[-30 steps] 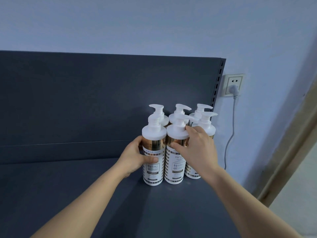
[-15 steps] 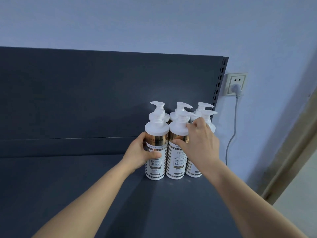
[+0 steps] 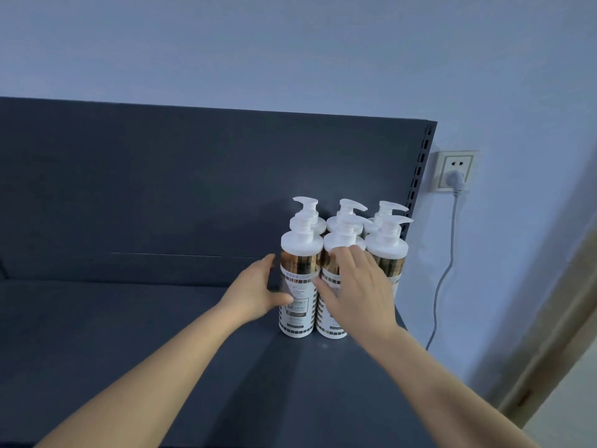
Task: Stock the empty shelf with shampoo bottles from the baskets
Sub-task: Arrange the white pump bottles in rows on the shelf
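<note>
Six shampoo bottles point(image 3: 298, 286), white pump tops over gold bands, stand packed in two rows at the dark shelf's point(image 3: 129, 318) far right end. Right of it, a wall socket point(image 3: 454, 171) holds a plug. Left hand point(image 3: 255, 292) cups the front-left bottle, grip loose; right hand point(image 3: 352, 286), clenched half a second ago, now lies released, fingers spread, over the middle bottle point(image 3: 332, 318).

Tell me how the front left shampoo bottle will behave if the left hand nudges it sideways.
The front left bottle is tall and narrow with a pump on top, so a high push would probably tip it. Its glossy gold band looks slippery. The neighbouring bottle stands right against it and would likely stop a rightward lean; the left hand guards the other side.
</note>
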Tool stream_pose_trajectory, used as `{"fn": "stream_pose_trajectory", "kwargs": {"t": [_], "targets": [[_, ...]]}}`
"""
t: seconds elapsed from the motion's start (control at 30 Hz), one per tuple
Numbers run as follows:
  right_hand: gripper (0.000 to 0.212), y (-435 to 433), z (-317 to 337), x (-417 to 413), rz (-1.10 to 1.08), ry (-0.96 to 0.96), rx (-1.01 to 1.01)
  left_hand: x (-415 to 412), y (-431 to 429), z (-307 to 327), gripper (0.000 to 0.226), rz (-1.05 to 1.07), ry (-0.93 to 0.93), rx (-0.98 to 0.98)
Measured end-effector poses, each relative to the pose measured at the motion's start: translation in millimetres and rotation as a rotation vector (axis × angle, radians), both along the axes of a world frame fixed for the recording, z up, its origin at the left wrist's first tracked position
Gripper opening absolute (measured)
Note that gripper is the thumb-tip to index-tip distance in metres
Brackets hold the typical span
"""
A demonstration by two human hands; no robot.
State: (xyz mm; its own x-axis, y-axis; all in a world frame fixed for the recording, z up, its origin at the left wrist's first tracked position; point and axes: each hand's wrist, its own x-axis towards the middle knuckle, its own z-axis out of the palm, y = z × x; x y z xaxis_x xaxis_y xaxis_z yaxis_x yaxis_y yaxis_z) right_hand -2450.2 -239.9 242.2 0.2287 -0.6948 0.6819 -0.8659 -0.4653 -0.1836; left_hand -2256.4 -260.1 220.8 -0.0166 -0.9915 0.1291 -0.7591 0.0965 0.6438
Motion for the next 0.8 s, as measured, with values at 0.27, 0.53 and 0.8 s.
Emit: {"fn": "stream_pose_trajectory", "kwargs": {"t": [0.27, 0.53, 0.8], "targets": [[0.063, 17.5, -27.7, 56.7, 0.339, 0.241, 0.249, 51.7, 64.0, -1.8, 0.07, 0.188, -0.537, -0.004], [0.064, 46.1, -43.8, 139.0, 0.574, 0.47, 0.374, 128.6, 166.7, -11.9, 0.069, 0.454, -0.769, 0.095], [0.057, 118.6, -43.0, 242.2, 0.803, 0.545, 0.335, 207.3, 294.4, -15.8, 0.066, 0.724, -0.779, 0.214]]}}
